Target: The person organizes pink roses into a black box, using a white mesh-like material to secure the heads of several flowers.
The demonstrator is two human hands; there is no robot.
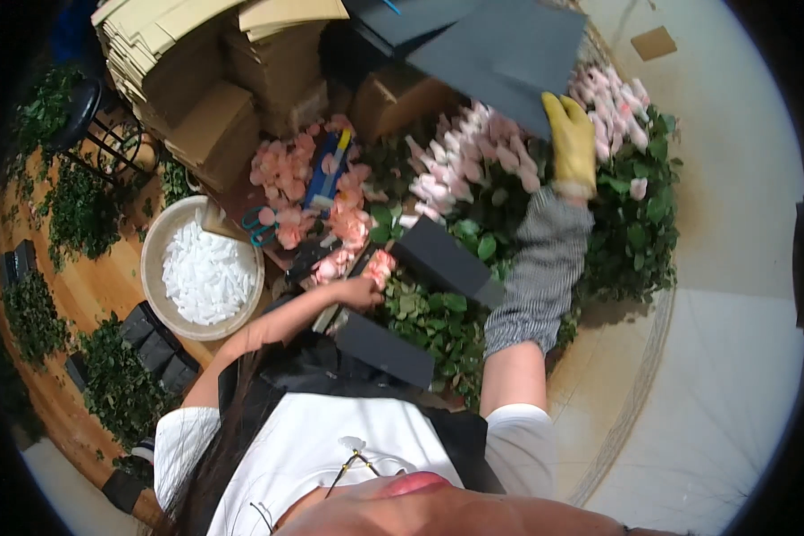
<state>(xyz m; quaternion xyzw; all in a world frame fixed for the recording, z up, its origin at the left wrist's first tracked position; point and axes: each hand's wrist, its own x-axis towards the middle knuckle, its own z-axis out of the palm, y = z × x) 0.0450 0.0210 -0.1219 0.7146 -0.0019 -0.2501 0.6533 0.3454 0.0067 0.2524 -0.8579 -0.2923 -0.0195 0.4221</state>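
Observation:
My left hand is closed at a small group of coral-pink roses, its fingers curled and partly hidden by the blooms. My right hand, in a yellow glove with a striped grey sleeve, is stretched far forward. It grips the right edge of a large dark grey sheet, which slants above the flowers. Between my arms stand two dark angled panels, the farther panel and the nearer panel, with green leaves between them.
Pale pink wrapped roses lie in rows beyond, with leafy stems at the right. Loose petals, a blue tool and teal-handled scissors lie left. A tub holds white pieces; cardboard stacks rise behind.

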